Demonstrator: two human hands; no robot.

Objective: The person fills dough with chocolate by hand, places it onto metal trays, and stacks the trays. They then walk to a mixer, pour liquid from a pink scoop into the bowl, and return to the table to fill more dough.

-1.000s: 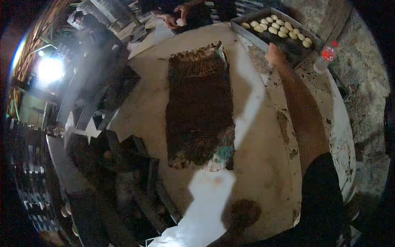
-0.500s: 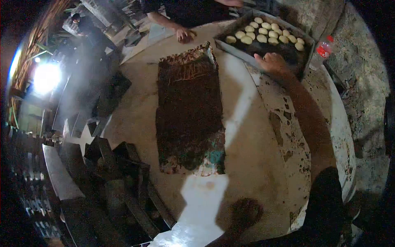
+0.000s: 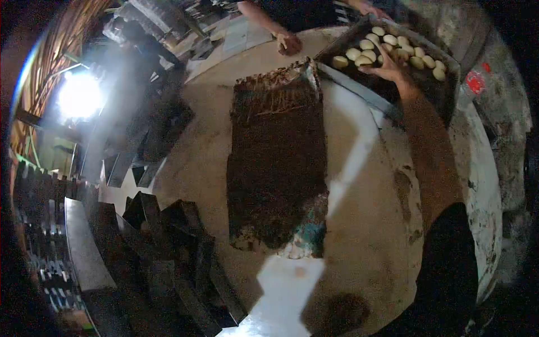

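Observation:
My right hand (image 3: 391, 68) reaches over a metal tray (image 3: 359, 90) at the upper right, its thumb and forefinger spread apart. Round pale dough balls (image 3: 369, 54) sit in the tray, several of them right around my fingers. Whether a fingertip touches one is hard to make out. My left hand is out of view. In the middle of the table lies a dark, worn rectangular mat (image 3: 277, 168) with ragged ends.
Across the table (image 3: 359, 269), a person's hand (image 3: 289, 44) rests near the far edge; their other hand (image 3: 368, 8) is by the tray. Dark metal pans (image 3: 163, 253) are piled lower left. A red-labelled bottle (image 3: 475, 82) stands right. Another person (image 3: 132, 62) is beyond, near a bright lamp (image 3: 80, 95).
My right hand has moved farther over the tray, in among the dough balls, and its fingers have spread. The whole view has shifted, with things appearing more to the right.

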